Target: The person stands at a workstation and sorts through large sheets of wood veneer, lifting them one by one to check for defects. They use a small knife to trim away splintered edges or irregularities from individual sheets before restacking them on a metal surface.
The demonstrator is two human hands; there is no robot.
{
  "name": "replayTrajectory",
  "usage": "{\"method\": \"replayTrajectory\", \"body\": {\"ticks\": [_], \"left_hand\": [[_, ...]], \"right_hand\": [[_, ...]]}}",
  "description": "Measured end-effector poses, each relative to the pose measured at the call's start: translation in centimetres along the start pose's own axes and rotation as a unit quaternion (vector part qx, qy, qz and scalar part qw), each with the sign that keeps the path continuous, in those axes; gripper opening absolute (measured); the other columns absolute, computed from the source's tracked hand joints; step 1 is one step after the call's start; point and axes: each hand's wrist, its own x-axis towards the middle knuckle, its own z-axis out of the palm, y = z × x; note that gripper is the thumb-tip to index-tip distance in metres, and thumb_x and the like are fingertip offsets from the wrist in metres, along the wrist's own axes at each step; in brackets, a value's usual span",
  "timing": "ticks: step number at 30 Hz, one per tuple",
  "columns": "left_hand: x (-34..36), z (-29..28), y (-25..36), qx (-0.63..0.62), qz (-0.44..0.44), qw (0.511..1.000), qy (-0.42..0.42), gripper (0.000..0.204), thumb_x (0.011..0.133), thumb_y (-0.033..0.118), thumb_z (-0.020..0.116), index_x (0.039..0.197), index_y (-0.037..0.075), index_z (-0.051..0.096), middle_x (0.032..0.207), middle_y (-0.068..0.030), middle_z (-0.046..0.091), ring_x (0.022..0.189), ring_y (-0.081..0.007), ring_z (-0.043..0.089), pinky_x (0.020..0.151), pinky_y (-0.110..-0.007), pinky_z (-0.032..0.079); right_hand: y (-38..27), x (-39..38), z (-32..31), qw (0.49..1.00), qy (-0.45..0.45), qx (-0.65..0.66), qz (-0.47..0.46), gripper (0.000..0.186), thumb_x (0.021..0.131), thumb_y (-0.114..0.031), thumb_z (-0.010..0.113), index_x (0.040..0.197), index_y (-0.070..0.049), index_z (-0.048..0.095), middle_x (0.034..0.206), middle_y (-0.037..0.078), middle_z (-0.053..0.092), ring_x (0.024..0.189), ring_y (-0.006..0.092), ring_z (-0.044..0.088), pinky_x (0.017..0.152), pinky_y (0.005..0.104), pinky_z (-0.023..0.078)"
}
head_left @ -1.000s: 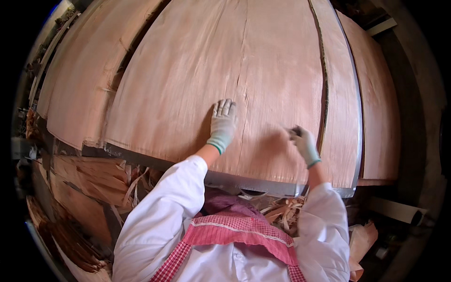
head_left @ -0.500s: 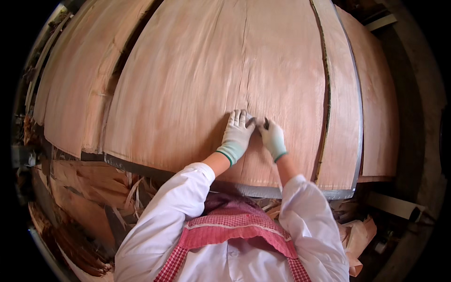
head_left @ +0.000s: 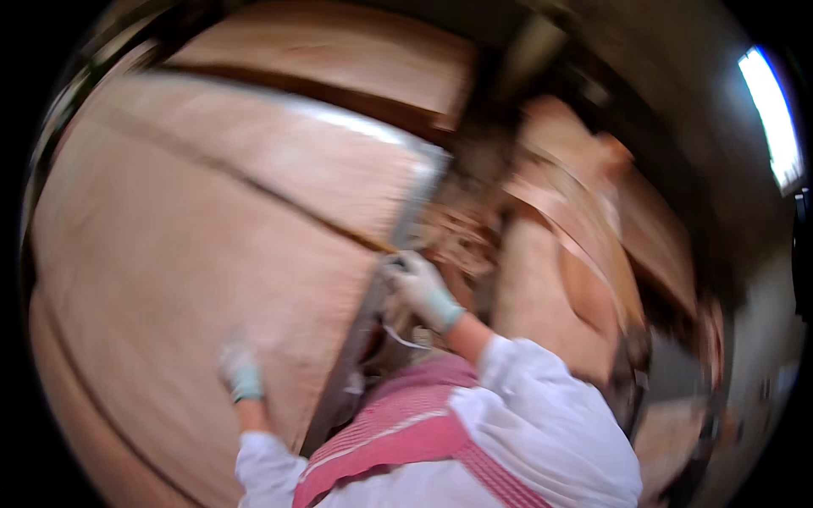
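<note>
The wide, pale reddish wood veneer sheet (head_left: 169, 237) fills the left of the head view, smeared by motion. My left hand (head_left: 238, 366), in a white glove with a green cuff, is over the sheet near its front edge; blur hides its fingers. My right hand (head_left: 415, 284), gloved alike, is at the sheet's edge, by the end of a thin dark line (head_left: 313, 216) that runs along the veneer. Its fingers are curled in; what they hold is too blurred to make out. A thin white curved strip (head_left: 405, 339) shows just below this hand.
Another veneer stack (head_left: 339, 51) lies beyond the sheet. Crumpled veneer scraps (head_left: 461, 237) lie past its edge. Larger loose veneer pieces (head_left: 542, 288) are piled to the right. A bright window (head_left: 771, 118) is at the far right.
The view has swung to the right. My hands, close together on the veneer before, are now apart, the right one at the sheet's edge.
</note>
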Motion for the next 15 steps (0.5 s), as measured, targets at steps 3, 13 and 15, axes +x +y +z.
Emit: {"method": "replayTrajectory", "body": {"ticks": [3, 13, 15], "left_hand": [[0.4, -3.2, 0.8, -0.166, 0.099, 0.98, 0.039, 0.04, 0.095, 0.018, 0.043, 0.132, 0.007, 0.052, 0.139, -0.0171, 0.049, 0.126, -0.0329, 0.048, 0.108, -0.04, 0.036], [-10.1, -10.0, 13.7, -0.313, 0.236, 0.901, 0.186, 0.042, 0.096, 0.009, 0.045, 0.137, 0.001, 0.042, 0.136, -0.0194, 0.048, 0.126, -0.0342, 0.047, 0.108, -0.039, 0.035], [-14.5, -11.7, 21.8, -0.236, 0.349, 0.883, 0.208, 0.038, 0.096, 0.009, 0.046, 0.132, -0.002, 0.048, 0.131, -0.0189, 0.052, 0.12, -0.0333, 0.052, 0.105, -0.039, 0.037]], "right_hand": [[1.9, -3.5, -2.9, 0.998, 0.036, 0.033, 0.037, 0.014, 0.092, -0.017, 0.06, 0.095, -0.004, 0.057, 0.073, 0.003, 0.06, 0.062, 0.0126, 0.054, 0.057, 0.0289, 0.046], [7.7, -16.0, -21.7, 0.973, 0.133, 0.158, 0.104, 0.05, 0.085, -0.052, 0.067, 0.099, -0.005, 0.055, 0.078, 0.002, 0.062, 0.065, 0.0081, 0.055, 0.056, 0.023, 0.045], [9.1, -19.9, -27.8, 0.95, 0.215, 0.19, 0.125, 0.055, 0.083, -0.058, 0.067, 0.1, -0.007, 0.055, 0.081, 0.001, 0.062, 0.063, 0.0058, 0.052, 0.054, 0.0196, 0.043]]}}
